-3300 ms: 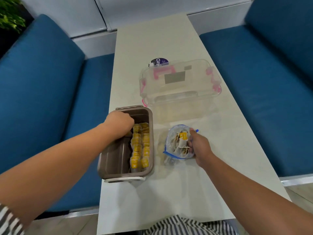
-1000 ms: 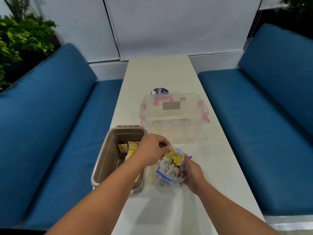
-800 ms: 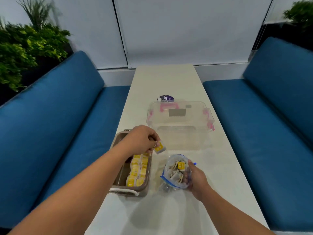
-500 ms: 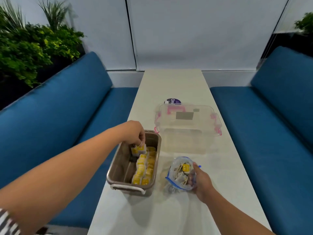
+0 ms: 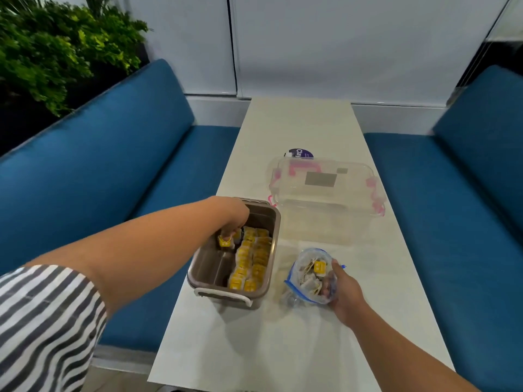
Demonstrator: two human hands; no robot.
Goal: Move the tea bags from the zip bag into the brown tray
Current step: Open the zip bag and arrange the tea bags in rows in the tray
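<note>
Head view: long pale table (image 5: 283, 349) bearing brown rectangular plastic tray (image 5: 274, 241), right side lined with yellow-tagged tea bags (image 5: 252, 261), left side bare. Beside it, clear blue-edged zip bag (image 5: 307, 290), partly full, gripped by right hand (image 5: 343, 292). Left hand (image 5: 232, 216) pinching single sachet (image 5: 225, 242) inside tray; seemingly halfway.

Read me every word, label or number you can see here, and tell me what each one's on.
"Clay": on the purple round label behind the clear box; the rest is cut off by the box.
Grey sticker on the box lid: no text that I can read.
Yellow tags of the tea bags in the tray and in the zip bag: print too small to read.
</note>
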